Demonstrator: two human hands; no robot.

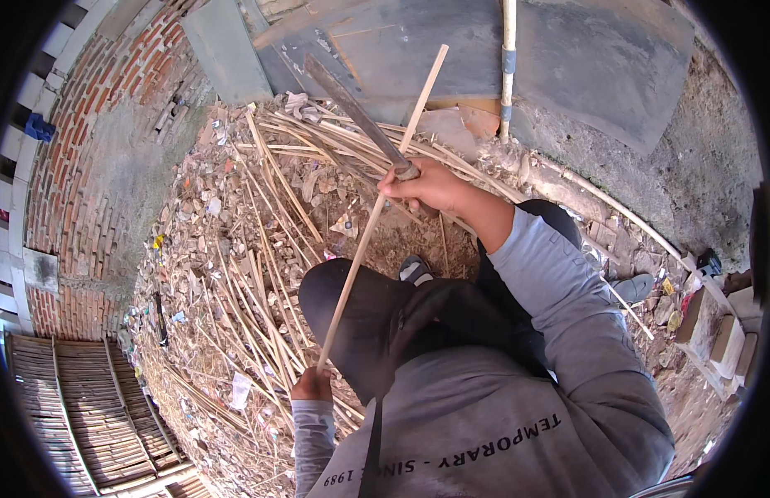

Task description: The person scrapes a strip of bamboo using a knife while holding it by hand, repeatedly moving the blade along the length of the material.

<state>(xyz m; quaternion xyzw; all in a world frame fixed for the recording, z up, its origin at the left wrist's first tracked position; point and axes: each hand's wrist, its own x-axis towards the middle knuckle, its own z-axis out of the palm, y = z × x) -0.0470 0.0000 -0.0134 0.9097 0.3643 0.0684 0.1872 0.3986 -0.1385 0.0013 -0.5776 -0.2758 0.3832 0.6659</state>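
A long, pale bamboo strip [356, 270] runs slantwise in front of me, past my bent knee. Its near end is in my left hand [312, 385], whose fingers are closed round it. My right hand [425, 184] grips the handle of a machete [356, 108], with the dark blade pointing up and to the left. The strip passes right by the fingers of this hand and crosses close to the base of the blade. Whether the blade touches the strip, I cannot tell. Beyond my right hand the strip's far end rises past the blade.
Several bamboo strips [273, 178] lie scattered over rubble and litter, mostly left and ahead. A brick wall [78, 207] stands at the left, grey panels [601, 62] and a pale pipe [508, 75] at the far side. A slatted bamboo panel [86, 407] is at lower left.
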